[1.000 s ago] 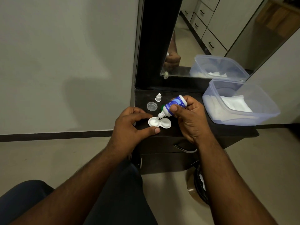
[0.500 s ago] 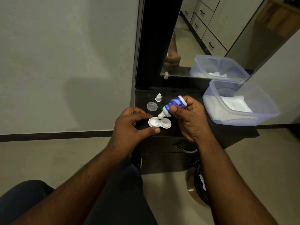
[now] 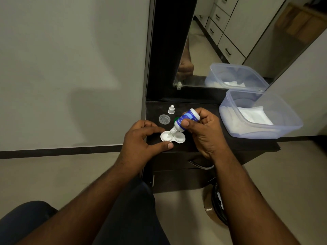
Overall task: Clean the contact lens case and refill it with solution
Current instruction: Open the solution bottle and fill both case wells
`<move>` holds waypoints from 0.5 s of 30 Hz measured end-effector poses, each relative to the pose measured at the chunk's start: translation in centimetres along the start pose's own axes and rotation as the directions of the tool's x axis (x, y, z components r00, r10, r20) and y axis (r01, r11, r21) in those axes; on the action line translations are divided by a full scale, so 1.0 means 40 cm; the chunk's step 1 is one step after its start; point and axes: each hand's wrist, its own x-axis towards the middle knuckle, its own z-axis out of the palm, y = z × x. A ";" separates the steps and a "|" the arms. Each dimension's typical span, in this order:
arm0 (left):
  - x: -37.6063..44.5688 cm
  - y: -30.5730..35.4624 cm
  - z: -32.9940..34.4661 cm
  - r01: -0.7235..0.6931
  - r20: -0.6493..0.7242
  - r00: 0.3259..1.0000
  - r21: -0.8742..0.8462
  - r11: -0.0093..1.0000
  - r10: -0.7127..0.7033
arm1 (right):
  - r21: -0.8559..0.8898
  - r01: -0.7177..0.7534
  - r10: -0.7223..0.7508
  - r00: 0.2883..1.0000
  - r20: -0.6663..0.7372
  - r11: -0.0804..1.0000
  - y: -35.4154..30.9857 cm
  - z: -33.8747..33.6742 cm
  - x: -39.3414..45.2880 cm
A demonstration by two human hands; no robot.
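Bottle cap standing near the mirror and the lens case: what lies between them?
In the head view, a clear round lid lies between the bottle cap and the lens case.

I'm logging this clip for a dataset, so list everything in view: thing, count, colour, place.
lens case: 1, white, both wells open, front of dark counter
solution bottle: 1, white with blue label, tipped, nozzle over left well
clear lid: 1, transparent, behind case
bottle cap: 1, white, behind the lid
plastic tub: 1, translucent bluish, white tissue inside, counter right
mirror: 1, behind counter
left hand: 1, steadies case
right hand: 1, grip on bottle
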 end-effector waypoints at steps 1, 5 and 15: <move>0.000 0.000 0.000 0.003 0.000 1.000 -0.003 1.000 -0.003 | 0.003 0.001 -0.001 1.000 0.001 1.000 0.000 0.000 0.000; 0.000 0.003 -0.001 -0.002 -0.002 1.000 -0.009 1.000 0.002 | 0.025 0.005 -0.005 1.000 0.002 1.000 0.004 -0.002 0.004; 0.001 0.007 -0.002 -0.010 -0.013 1.000 -0.045 0.999 0.009 | 0.085 -0.004 0.007 0.999 -0.033 0.996 0.007 -0.014 0.009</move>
